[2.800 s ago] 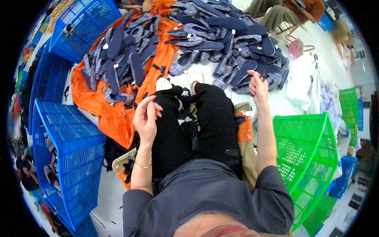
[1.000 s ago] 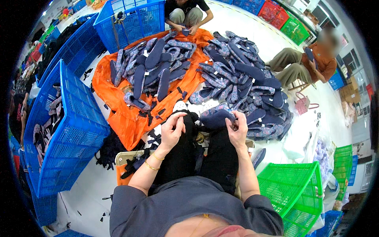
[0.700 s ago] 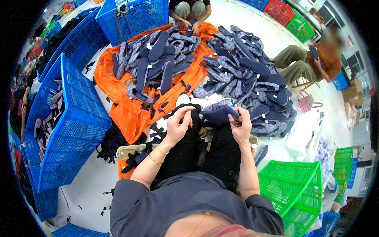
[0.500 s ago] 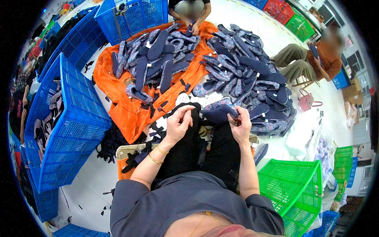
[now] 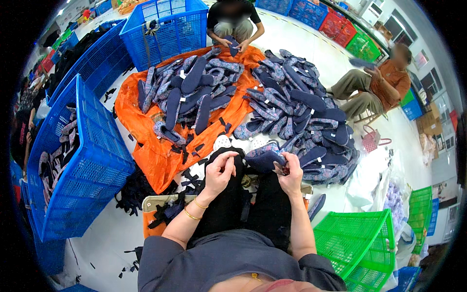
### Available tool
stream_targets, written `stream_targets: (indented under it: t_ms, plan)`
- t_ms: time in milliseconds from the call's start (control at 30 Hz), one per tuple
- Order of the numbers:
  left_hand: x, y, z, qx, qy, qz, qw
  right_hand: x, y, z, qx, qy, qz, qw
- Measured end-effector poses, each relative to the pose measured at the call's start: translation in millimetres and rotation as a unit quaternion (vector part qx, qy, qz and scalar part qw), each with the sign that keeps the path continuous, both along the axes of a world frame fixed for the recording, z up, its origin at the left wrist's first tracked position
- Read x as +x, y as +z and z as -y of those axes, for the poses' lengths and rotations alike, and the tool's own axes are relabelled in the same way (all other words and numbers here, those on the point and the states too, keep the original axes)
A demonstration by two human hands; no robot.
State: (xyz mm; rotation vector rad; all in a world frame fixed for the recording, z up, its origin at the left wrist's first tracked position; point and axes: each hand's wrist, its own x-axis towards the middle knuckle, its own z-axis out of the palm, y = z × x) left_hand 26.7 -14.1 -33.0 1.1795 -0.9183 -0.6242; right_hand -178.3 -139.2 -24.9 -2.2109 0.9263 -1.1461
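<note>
Navy slipper upper on lap, between both hands. Right hand grip clamped on its edge; left hand just beside, fingers half curled, holding nothing. Slipper pile on floor ahead, blue crate left.

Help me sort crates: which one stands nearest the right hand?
The green crate, just beside the right hand's forearm; the blue crates sit left and far ahead.

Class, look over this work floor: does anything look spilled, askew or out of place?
Yes. Dark fabric offcuts lie strewn over the white floor beside the orange sheet, off the pile. The blue crate at the left stands tilted. The slippers lie in loose heaps.
</note>
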Motion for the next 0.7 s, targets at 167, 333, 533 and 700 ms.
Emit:
stream_targets:
  t_ms: [167, 333, 533, 700]
  plan:
    - [0.6, -5.1, -1.1, 0.011, -0.013, 0.003, 1.0, -2.8, 1.5, 2.7, 0.0, 0.009, -0.002, 1.0]
    - [7.5, -7.5, 1.8, -0.002, -0.016, 0.022, 1.0, -1.7, -0.8, -0.9, 0.01, 0.0, 0.007, 1.0]
    - [7.2, -5.7, -4.4, -0.004, 0.003, 0.025, 1.0, 2.2, 1.4, -4.7, -0.032, -0.008, 0.0, 0.999]
    - [6.4, -5.4, -1.4, -0.02, -0.006, 0.022, 1.0, -0.8, 0.6, -5.1, -0.011, -0.001, 0.002, 1.0]
